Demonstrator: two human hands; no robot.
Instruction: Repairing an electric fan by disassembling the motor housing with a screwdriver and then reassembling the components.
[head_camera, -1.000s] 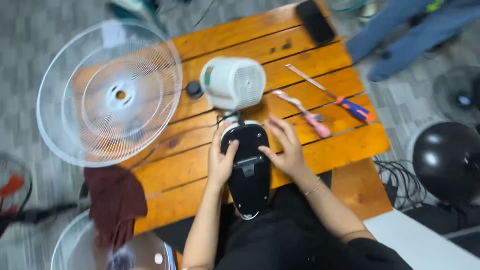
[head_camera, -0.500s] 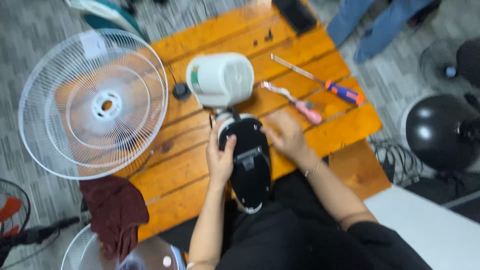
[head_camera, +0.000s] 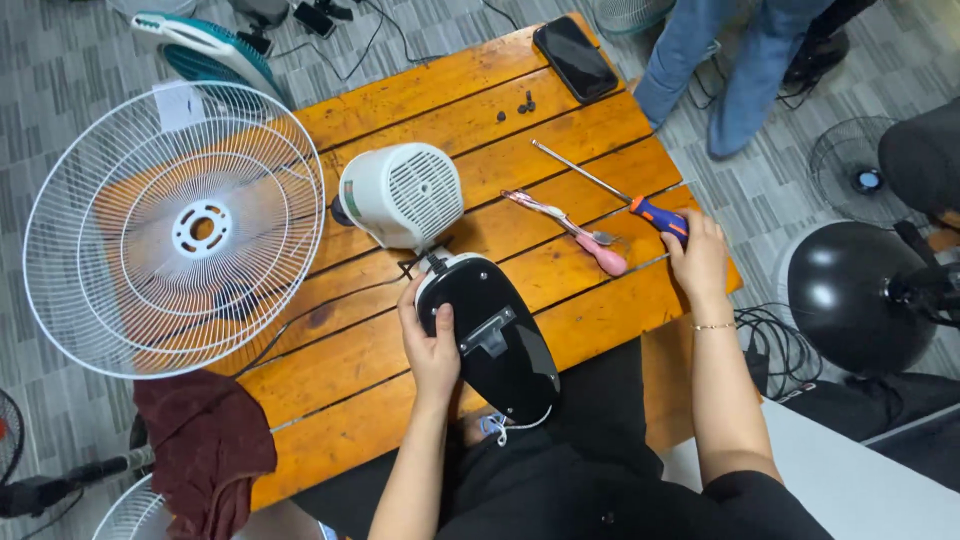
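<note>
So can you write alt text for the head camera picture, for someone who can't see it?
A person's left hand grips a glossy black oval fan base joined to a white motor housing on a slatted orange wooden table. Their right hand touches an orange-and-blue-handled screwdriver. A white wire fan guard lies left.

Two screwdrivers, one phone, one white grille.

A slatted wooden table was laid with a fan motor housing, screwdriver, pink tool, phone and white grille.
</note>
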